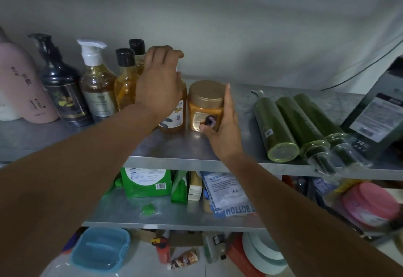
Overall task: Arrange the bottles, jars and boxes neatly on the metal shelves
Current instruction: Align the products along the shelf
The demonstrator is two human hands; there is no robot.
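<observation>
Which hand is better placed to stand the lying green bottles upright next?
Probably the right hand: it holds the gold-lidded jar, nearer the three green bottles. The left hand grips an amber bottle farther left.

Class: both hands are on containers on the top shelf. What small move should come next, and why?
Probably slide the gold-lidded jar left with the right hand until it meets the amber bottle that the left hand holds. A gap shows between them, while the bottles further left stand close together.
</observation>
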